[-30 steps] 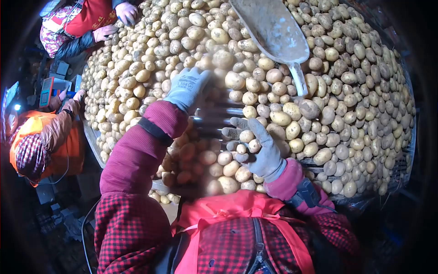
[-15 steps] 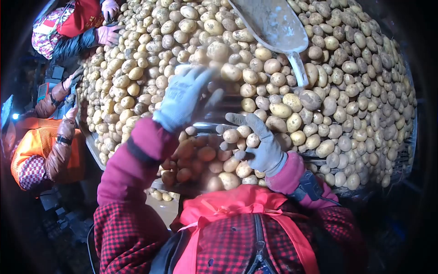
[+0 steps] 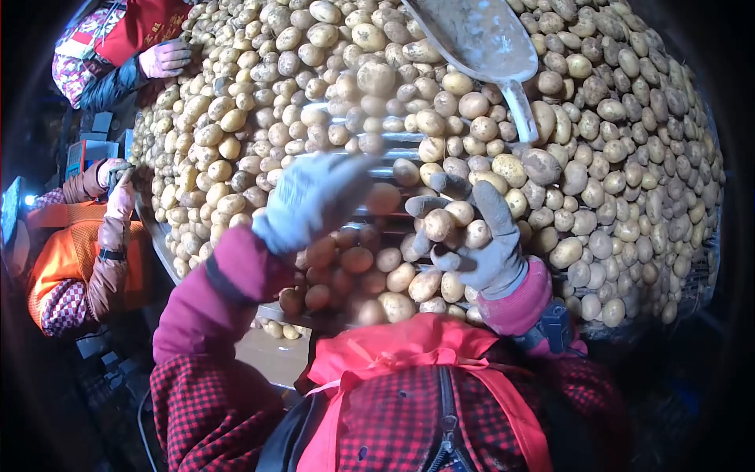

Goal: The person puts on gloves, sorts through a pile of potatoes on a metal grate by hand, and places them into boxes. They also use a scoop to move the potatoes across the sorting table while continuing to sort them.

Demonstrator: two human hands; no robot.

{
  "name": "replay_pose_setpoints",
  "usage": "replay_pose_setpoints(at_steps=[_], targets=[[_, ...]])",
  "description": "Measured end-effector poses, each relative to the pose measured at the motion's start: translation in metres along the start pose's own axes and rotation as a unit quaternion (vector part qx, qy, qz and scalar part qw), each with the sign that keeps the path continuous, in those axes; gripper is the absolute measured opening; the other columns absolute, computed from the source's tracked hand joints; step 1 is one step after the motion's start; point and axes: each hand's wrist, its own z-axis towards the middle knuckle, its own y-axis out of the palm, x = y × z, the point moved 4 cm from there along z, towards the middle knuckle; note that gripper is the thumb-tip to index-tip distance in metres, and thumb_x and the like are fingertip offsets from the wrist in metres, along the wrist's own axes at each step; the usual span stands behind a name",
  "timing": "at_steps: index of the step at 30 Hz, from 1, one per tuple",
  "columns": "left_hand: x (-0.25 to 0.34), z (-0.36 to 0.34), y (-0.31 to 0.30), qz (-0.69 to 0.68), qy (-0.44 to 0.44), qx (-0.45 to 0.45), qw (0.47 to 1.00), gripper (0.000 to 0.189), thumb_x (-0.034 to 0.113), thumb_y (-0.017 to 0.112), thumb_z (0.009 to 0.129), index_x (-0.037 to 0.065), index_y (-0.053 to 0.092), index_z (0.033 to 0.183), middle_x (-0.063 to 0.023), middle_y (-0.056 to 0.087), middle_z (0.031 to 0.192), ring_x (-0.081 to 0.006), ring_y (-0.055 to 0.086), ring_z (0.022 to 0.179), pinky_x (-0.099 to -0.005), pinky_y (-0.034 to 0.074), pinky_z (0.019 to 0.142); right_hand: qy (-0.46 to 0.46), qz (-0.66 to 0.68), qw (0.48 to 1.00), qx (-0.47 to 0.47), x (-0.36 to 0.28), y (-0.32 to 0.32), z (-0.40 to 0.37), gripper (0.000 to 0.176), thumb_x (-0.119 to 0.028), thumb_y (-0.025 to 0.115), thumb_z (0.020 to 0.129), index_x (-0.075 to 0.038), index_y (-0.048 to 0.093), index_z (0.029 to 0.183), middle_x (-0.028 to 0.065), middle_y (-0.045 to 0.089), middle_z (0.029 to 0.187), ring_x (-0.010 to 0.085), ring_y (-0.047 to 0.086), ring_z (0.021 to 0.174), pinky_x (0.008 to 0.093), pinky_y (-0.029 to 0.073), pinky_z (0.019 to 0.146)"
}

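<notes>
My gloved right hand curls around two potatoes; my left hand, just beside it over the potato pile, is too blurred to tell its grip.

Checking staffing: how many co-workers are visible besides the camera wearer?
2. A co-worker in a red apron at top left, beside the potatoes; a co-worker in orange at the left edge. Others may be hidden.

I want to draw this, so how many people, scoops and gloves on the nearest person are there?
People: 3 (wearer, co-worker in red, co-worker in orange)
Scoops: 1
Gloves: 2 (left hand, right hand)
Total: 6
Potatoes: too many to count.
</notes>
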Motion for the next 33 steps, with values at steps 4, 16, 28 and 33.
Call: replay_pose_setpoints(at_steps=[4, 16, 28, 33], targets=[[-0.038, 0.043, 0.039, 0.206, 0.005, 0.033, 0.978, 0.041, 0.027, 0.063, 0.095, 0.009, 0.056, 0.131, -0.0149, 0.06, 0.109, -0.0348, 0.065, 0.091, -0.0454, 0.054, 0.074, -0.008, -0.059, 0.998, 0.026, 0.004, -0.003, -0.001, 0.06, -0.05, 0.043, 0.108, -0.006, 0.043, 0.149, 0.0188, 0.059, 0.136, 0.0306, 0.067, 0.103, 0.0274, 0.057, 0.072], [-0.047, 0.054, 0.054, 0.336, -0.016, -0.116, 0.935, 0.033, 0.019, 0.067, 0.082, 0.017, 0.07, 0.115, -0.013, 0.055, 0.129, -0.0365, 0.066, 0.104, -0.0505, 0.055, 0.081, -0.028, -0.115, 0.981, 0.151, 0.006, -0.011, -0.001, 0.054, -0.051, 0.046, 0.106, -0.009, 0.056, 0.139, 0.0175, 0.064, 0.124, 0.0319, 0.068, 0.089, 0.0336, 0.056, 0.064], [-0.001, -0.007, 0.044, 0.111, 0.047, -0.018, 0.993, 0.031, 0.016, 0.064, 0.093, 0.011, 0.066, 0.124, -0.0123, 0.062, 0.13, -0.0357, 0.065, 0.106, -0.0441, 0.054, 0.086, -0.197, -0.215, 0.923, 0.25, -0.076, 0.045, 0.014, 0.052, -0.053, 0.047, 0.104, -0.015, 0.061, 0.137, 0.0057, 0.07, 0.12, 0.0178, 0.069, 0.094, 0.0188, 0.047, 0.058], [-0.009, 0.012, 0.022, 0.094, -0.045, 0.034, 0.994, 0.04, 0.016, 0.067, 0.09, 0.014, 0.061, 0.13, -0.0125, 0.065, 0.119, -0.0346, 0.065, 0.101, -0.0469, 0.053, 0.083, -0.288, -0.286, 0.894, 0.192, -0.15, 0.06, 0.064, 0.038, -0.034, 0.053, 0.105, -0.008, 0.063, 0.13, 0.0075, 0.069, 0.112, 0.0191, 0.068, 0.093, 0.0228, 0.052, 0.062]])
